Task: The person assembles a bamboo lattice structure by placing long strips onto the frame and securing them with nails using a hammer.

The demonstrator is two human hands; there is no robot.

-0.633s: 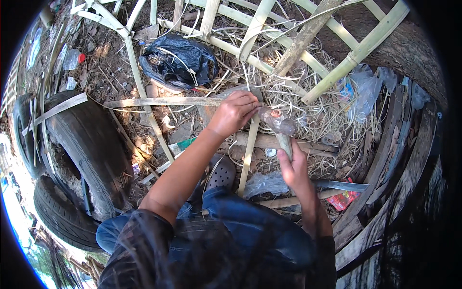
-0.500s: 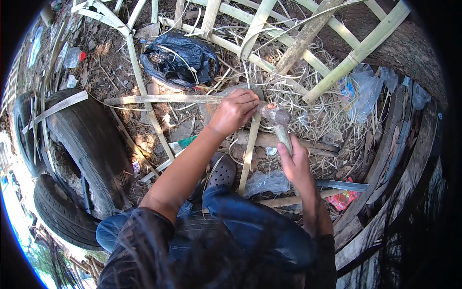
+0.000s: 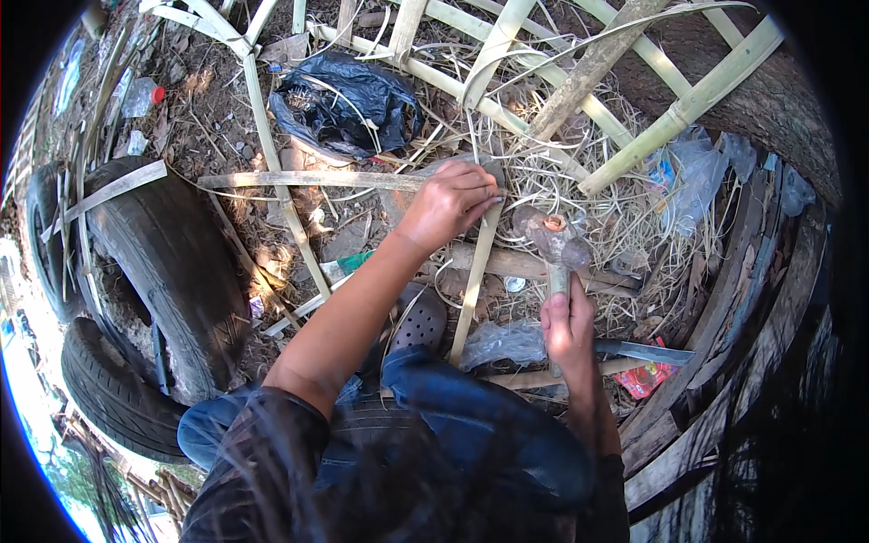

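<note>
Brown earth ground point(image 3: 215, 127); directly on it: crumpled black plastic bag point(image 3: 389, 101), clear red-capped plastic bottle point(image 3: 138, 98), pale curled shavings point(image 3: 625, 206).

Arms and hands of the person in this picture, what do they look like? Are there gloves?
No gloves: the left hand and right hand are both bare. The left sleeve is dark and short, leaving the forearm uncovered. The right sleeve is dark too. Blurry dark strands cross the view, so I can't tell if the sleeves have markings.
</note>
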